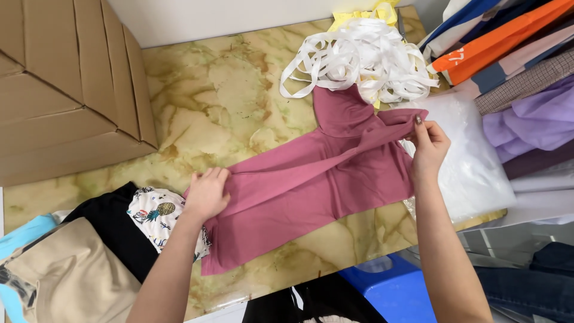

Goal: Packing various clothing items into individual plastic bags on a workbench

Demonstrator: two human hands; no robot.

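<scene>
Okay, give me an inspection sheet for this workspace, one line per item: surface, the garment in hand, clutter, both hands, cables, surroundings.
Surface: marbled yellow-green tabletop, bare at its middle.
Job's things: pink garment lies flat, a sleeve folded across its body.
Clutter: tangle of white ribbon above the garment; clear plastic bag to its right; printed fabric, black cloth and beige cloth at lower left.
Grippers: left hand presses flat on the sleeve end; right hand pinches the garment's shoulder edge.
Cables: nothing seen.
Surroundings: cardboard boxes at upper left; stacked clothes at right; blue plastic stool below the table edge.
</scene>
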